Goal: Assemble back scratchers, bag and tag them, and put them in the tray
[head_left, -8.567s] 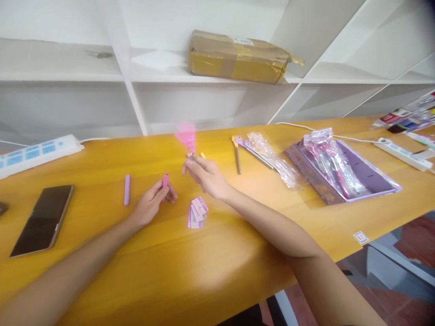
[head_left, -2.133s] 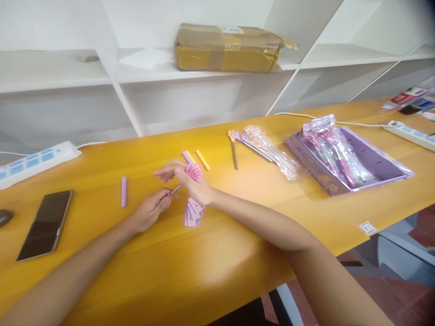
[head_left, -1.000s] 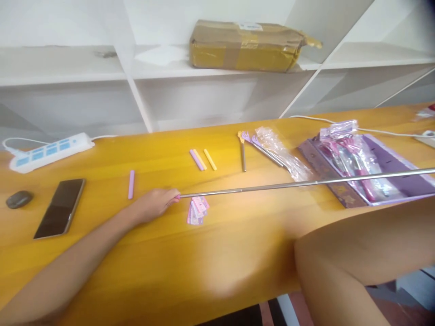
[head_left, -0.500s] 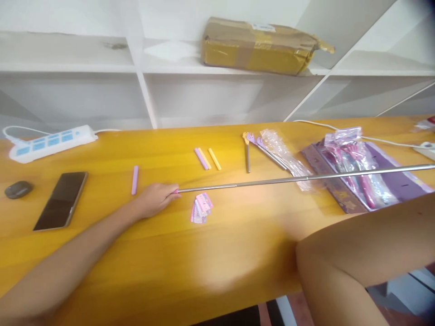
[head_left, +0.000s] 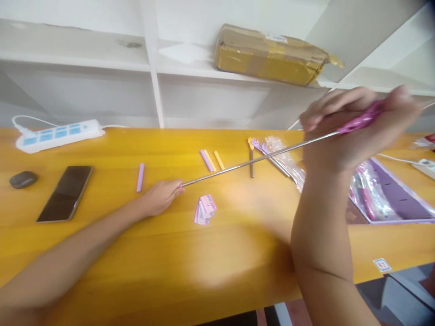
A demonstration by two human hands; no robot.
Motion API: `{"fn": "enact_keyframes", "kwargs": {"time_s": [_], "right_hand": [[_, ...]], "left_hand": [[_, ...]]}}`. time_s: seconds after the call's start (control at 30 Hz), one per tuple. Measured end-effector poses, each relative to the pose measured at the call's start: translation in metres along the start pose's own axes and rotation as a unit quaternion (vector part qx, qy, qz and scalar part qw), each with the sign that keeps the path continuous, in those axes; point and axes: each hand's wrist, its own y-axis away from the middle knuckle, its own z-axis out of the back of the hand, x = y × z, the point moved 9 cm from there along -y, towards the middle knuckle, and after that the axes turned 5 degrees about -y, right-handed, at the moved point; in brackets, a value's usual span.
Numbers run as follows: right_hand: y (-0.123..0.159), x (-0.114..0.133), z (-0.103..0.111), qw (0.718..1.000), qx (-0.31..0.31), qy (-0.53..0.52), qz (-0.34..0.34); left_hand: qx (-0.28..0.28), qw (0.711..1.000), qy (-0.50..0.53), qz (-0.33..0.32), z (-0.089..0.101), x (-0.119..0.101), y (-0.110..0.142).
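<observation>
Left hand (head_left: 162, 198) gripped the pink end (head_left: 181, 185) of the back scratcher (head_left: 258, 159); right hand (head_left: 340, 149) was open, pink head (head_left: 360, 121) against its palm. It slanted above the table (head_left: 244, 262). Step in hand looked like handling it from both ends; next move probably called for a steady left grip.

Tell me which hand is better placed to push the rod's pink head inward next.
Probably the right hand: the pink head lies against its palm. The left hand is closed at the metal rod's other end, so it seems better suited to steadying.
</observation>
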Motion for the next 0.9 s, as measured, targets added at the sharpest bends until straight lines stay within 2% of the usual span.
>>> {"fn": "enact_keyframes", "kwargs": {"time_s": [0.07, 0.1, 0.13, 0.2, 0.27, 0.37, 0.6, 0.77, 0.9], "right_hand": [[0.026, -0.024, -0.044, 0.997, 0.065, 0.046, 0.018], [0.044, -0.039, -0.062, 0.996, 0.075, 0.054, 0.008], [0.063, -0.057, -0.081, 0.993, 0.093, 0.065, -0.022], [0.105, -0.097, -0.118, 0.976, 0.169, 0.073, -0.114], [0.139, -0.120, -0.140, 0.959, 0.230, 0.068, -0.149], [0.160, -0.141, -0.142, 0.951, 0.243, 0.061, -0.183], [0.152, -0.145, -0.136, 0.947, 0.262, 0.055, -0.179], [0.147, -0.135, -0.132, 0.963, 0.210, 0.066, -0.154], [0.133, -0.123, -0.125, 0.974, 0.161, 0.058, -0.146]], "left_hand": [[-0.014, 1.000, 0.015, 0.000, 0.001, -0.002, -0.001], [-0.021, 1.000, 0.023, -0.001, 0.001, -0.003, -0.001], [-0.026, 0.999, 0.032, -0.001, 0.001, -0.003, -0.001], [-0.031, 0.998, 0.046, -0.008, 0.000, -0.003, 0.000], [-0.028, 0.998, 0.055, -0.027, -0.002, -0.004, 0.002], [-0.022, 0.998, 0.052, -0.040, -0.003, -0.001, 0.003], [-0.020, 1.000, 0.010, -0.018, -0.002, 0.000, 0.000], [-0.042, 0.998, -0.052, 0.002, 0.001, -0.005, 0.001], [-0.030, 0.997, -0.047, 0.044, 0.003, 0.000, 0.002]]}}
